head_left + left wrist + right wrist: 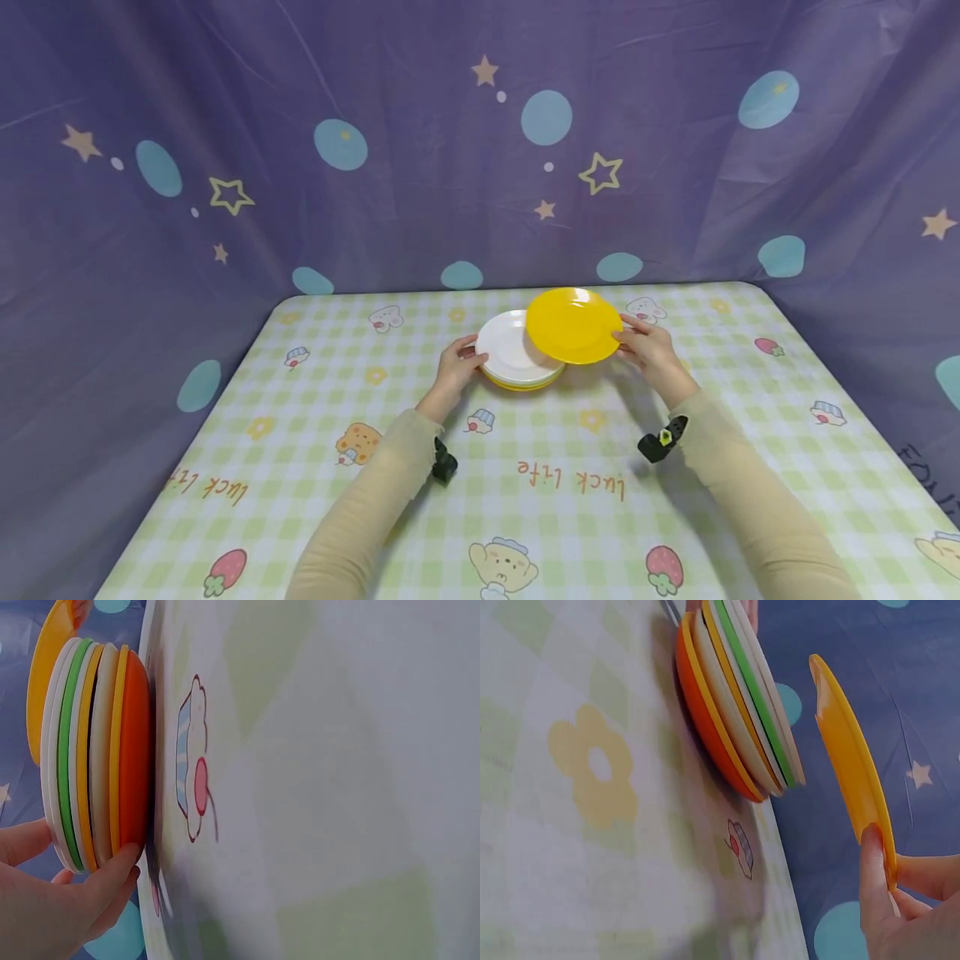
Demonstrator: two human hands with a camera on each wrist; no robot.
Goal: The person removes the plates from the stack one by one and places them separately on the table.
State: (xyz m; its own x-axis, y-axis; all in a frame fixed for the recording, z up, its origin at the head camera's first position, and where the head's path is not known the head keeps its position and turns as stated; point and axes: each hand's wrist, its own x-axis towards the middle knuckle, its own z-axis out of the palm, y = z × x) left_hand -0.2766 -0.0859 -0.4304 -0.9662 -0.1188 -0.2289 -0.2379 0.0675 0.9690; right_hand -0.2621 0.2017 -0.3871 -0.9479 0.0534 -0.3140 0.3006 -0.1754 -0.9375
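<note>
A yellow plate (573, 327) is held by its right edge in my right hand (651, 354), its rim pinched between thumb and fingers. It is raised above a stack of plates (103, 761), and in the right wrist view a gap shows between them. On top of the stack is a white plate (510, 350), partly covered by the yellow one in the head view. Green, white, yellow, cream and orange rims show below it. My left hand (453, 371) grips the stack's left side, thumb at the top rim and fingers lower along the edge.
The stack stands on a table with a green-and-white checked cloth (420, 517) printed with cartoon figures. Behind the table's far edge hangs a purple curtain (420, 208) with stars and blue spots. A dark device is strapped to each wrist.
</note>
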